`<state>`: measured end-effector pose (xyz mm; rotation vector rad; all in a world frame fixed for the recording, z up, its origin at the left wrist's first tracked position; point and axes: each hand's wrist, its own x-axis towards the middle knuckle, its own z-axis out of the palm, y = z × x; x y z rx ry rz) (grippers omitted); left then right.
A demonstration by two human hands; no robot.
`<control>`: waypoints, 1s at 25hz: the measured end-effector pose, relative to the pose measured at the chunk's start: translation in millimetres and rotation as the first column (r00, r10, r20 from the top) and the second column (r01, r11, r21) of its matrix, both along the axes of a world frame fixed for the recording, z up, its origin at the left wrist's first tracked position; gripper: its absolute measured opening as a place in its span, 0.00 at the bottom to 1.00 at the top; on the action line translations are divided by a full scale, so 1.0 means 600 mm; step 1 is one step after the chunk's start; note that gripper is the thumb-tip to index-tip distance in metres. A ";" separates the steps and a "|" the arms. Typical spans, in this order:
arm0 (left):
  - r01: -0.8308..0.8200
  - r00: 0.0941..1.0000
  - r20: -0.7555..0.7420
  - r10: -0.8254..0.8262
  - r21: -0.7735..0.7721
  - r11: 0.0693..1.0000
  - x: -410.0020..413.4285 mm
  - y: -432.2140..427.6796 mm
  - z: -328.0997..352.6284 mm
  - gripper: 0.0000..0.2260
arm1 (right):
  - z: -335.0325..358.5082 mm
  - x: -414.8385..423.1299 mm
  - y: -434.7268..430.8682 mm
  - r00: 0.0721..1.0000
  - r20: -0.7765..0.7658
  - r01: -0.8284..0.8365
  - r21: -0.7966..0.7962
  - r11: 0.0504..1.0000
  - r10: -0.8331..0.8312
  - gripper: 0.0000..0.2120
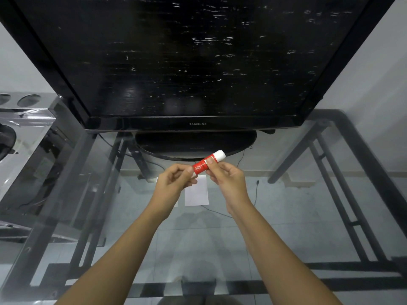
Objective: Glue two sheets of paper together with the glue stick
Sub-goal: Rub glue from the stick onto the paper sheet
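A red glue stick (201,166) with a white cap pointing up and to the right is held above the glass table. My left hand (172,183) pinches its lower end. My right hand (228,178) grips the red body just below the cap. Under the hands a small white sheet of paper (197,193) lies flat on the glass. A second sheet shows only as slivers beside my left hand and wrist; most of it is hidden.
A large black television (193,62) stands on its oval base (196,148) at the back of the glass table (286,216), close behind the hands. A glossy cabinet (26,137) sits at the left. Black table legs and cables show through the glass.
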<state>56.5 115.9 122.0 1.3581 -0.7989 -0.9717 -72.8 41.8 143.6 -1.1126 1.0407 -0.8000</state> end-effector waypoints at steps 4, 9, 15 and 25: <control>-0.007 1.000 0.008 0.007 -0.078 0.997 0.006 0.001 0.008 0.08 | -0.001 0.002 0.000 1.000 0.001 0.009 0.011 1.000 -0.009 0.08; -0.032 0.999 0.035 0.035 -0.079 0.996 0.007 0.000 0.010 0.15 | -0.002 0.006 0.000 1.000 0.002 0.018 0.015 1.000 -0.018 0.09; -0.023 0.993 0.115 0.022 0.006 1.000 0.011 0.002 0.006 0.11 | -0.007 0.004 -0.005 1.000 -0.027 0.006 -0.014 1.000 -0.007 0.08; -0.100 0.994 -0.032 0.102 0.065 0.993 0.034 0.001 -0.038 0.12 | -0.085 0.006 -0.038 0.900 -0.364 -0.312 -0.147 0.939 0.242 0.21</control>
